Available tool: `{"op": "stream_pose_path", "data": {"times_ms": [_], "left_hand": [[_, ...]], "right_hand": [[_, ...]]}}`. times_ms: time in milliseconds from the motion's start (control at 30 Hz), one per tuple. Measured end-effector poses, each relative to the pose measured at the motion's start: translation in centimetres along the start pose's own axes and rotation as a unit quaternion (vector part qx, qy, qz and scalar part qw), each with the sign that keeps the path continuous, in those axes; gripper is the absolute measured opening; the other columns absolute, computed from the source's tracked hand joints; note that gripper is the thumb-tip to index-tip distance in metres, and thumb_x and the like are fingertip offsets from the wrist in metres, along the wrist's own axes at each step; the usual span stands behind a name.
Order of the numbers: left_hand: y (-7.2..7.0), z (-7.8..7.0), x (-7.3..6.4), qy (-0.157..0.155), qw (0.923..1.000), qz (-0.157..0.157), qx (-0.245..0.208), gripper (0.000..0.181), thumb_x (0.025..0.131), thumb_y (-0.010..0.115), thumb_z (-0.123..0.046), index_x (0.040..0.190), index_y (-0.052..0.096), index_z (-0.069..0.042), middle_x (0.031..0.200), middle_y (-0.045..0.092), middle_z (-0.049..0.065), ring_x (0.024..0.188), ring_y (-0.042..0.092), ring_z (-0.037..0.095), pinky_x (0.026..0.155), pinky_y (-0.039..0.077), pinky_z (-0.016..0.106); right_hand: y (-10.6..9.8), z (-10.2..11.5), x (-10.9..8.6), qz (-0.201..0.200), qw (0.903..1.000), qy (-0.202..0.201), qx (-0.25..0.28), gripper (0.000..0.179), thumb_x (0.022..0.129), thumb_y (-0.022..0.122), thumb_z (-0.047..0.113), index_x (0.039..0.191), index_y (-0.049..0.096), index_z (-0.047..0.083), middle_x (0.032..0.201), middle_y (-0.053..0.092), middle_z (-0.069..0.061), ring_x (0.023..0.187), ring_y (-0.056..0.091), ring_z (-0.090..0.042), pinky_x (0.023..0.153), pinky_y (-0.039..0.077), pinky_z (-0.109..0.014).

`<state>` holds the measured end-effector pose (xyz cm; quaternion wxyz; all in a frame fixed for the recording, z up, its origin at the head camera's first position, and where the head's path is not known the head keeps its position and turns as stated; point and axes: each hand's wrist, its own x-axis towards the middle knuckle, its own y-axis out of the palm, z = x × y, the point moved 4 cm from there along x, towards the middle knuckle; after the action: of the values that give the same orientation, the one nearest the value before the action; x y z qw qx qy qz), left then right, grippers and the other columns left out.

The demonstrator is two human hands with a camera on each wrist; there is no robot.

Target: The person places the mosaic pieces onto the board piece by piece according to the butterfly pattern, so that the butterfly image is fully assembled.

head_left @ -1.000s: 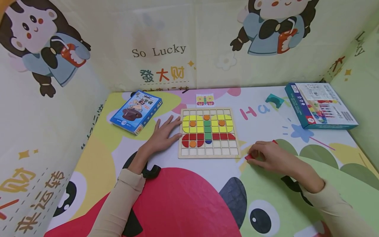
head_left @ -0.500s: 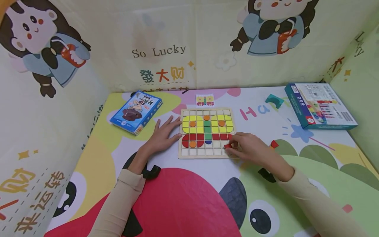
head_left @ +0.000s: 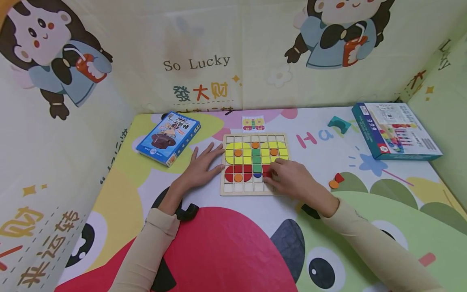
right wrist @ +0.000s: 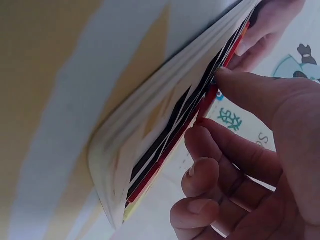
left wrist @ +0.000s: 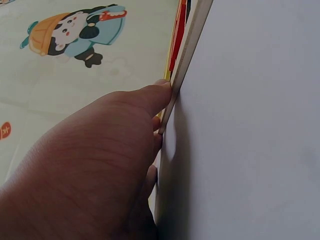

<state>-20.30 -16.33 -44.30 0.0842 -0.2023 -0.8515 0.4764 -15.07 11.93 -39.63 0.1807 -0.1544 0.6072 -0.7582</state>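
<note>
A wooden grid board (head_left: pixel 233 187) lies mid-table, with yellow, red, green, orange and blue tiles forming a butterfly. My right hand (head_left: pixel 295 178) is over its lower right part, pinching a red tile (right wrist: pixel 206 104) between thumb and index finger, close against the board's surface. The hand covers several cells in the head view. Along the board's left edge rests my left hand (head_left: pixel 198 166), fingers spread and fairly straight; its thumb (left wrist: pixel 155 97) touches the rim in the left wrist view. Right of the board lie another red tile (head_left: pixel 339 177) and an orange round tile (head_left: pixel 333 185).
Behind the board is a small butterfly picture card (head_left: pixel 253 124). A blue box (head_left: pixel 168 138) stands at the back left, and a teal-and-white box (head_left: pixel 401 132) at the back right. Near that box sits a teal arched piece (head_left: pixel 339 124). Printed cloth walls (head_left: pixel 255 81) border the table.
My right hand has moved left from the table onto the board, carrying the red tile. The loose red and orange tiles it covered now show. My left hand has stayed put.
</note>
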Motion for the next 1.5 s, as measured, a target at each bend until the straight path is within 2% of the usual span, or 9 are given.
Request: {"op": "stream_pose_path", "data": {"times_ms": [333,533,700,900,1067,1167,1300,1500], "left_hand": [[0.1,0.0,0.1,-0.005,1.0000,0.003,0.005,0.066,0.105,0.060,-0.046,0.164,0.040,-0.026,0.177,0.029,-0.004,0.170,0.006,0.026,0.133,-0.011,0.064],[0.2,0.0,0.1,0.000,1.0000,0.002,0.002,0.066,0.104,0.061,-0.046,0.164,0.041,-0.026,0.177,0.030,-0.003,0.170,0.007,0.026,0.133,-0.011,0.065],[0.2,0.1,0.0,-0.001,1.0000,0.000,-0.001,0.067,0.104,0.061,-0.046,0.164,0.041,-0.026,0.177,0.030,-0.003,0.170,0.007,0.026,0.133,-0.011,0.065],[0.2,0.1,0.0,-0.002,1.0000,0.001,0.000,0.065,0.105,0.059,-0.046,0.164,0.041,-0.025,0.177,0.030,-0.003,0.170,0.007,0.026,0.133,-0.011,0.064],[0.0,-0.1,0.1,0.003,1.0000,-0.002,0.000,0.065,0.106,0.059,-0.046,0.164,0.041,-0.024,0.177,0.030,-0.002,0.170,0.008,0.027,0.133,-0.011,0.064],[-0.1,-0.1,0.1,0.002,1.0000,-0.001,0.002,0.065,0.106,0.059,-0.046,0.164,0.041,-0.024,0.177,0.030,-0.002,0.170,0.008,0.027,0.133,-0.011,0.064],[0.0,0.0,0.1,-0.001,1.0000,0.002,0.005,0.066,0.105,0.060,-0.046,0.164,0.041,-0.025,0.177,0.029,-0.003,0.170,0.007,0.026,0.133,-0.011,0.064],[0.1,0.0,0.1,0.000,1.0000,0.001,0.001,0.065,0.106,0.059,-0.046,0.164,0.041,-0.024,0.177,0.030,-0.003,0.170,0.008,0.026,0.133,-0.011,0.064]], "right_hand": [[0.3,-0.4,-0.2,-0.001,0.9999,-0.002,0.016,0.031,0.089,0.086,0.037,0.103,0.076,0.010,0.088,0.070,-0.002,0.073,0.059,-0.012,0.067,0.055,-0.029],[-0.2,-1.7,-1.2,-0.012,0.9992,0.015,0.036,0.030,0.090,0.085,0.034,0.105,0.078,0.009,0.090,0.072,-0.003,0.077,0.061,-0.015,0.068,0.057,-0.031],[-1.2,-3.8,-2.9,-0.014,0.9980,0.028,0.055,0.024,0.092,0.084,0.028,0.104,0.078,0.008,0.086,0.070,-0.003,0.073,0.058,-0.013,0.064,0.052,-0.028],[-2.3,-7.2,-5.9,-0.049,0.9960,0.018,0.072,0.015,0.091,0.083,0.019,0.100,0.078,0.008,0.080,0.067,0.000,0.068,0.051,-0.010,0.058,0.043,-0.024],[-2.7,-10.0,-8.6,-0.034,0.9952,0.056,0.072,0.019,0.092,0.083,0.020,0.104,0.077,0.007,0.080,0.066,0.002,0.069,0.050,-0.011,0.058,0.043,-0.023],[-2.9,-11.4,-9.9,-0.029,0.9948,0.066,0.072,0.023,0.089,0.085,0.018,0.107,0.077,0.006,0.083,0.068,0.002,0.071,0.051,-0.011,0.059,0.044,-0.022],[-3.0,-12.6,-11.0,-0.027,0.9960,0.059,0.062,0.027,0.086,0.087,0.015,0.110,0.078,0.006,0.088,0.071,0.001,0.073,0.052,-0.009,0.061,0.045,-0.022],[-2.6,-13.1,-11.5,-0.019,0.9971,0.047,0.057,0.028,0.086,0.086,0.012,0.113,0.078,0.007,0.091,0.071,0.001,0.076,0.052,-0.009,0.062,0.045,-0.023]]}}
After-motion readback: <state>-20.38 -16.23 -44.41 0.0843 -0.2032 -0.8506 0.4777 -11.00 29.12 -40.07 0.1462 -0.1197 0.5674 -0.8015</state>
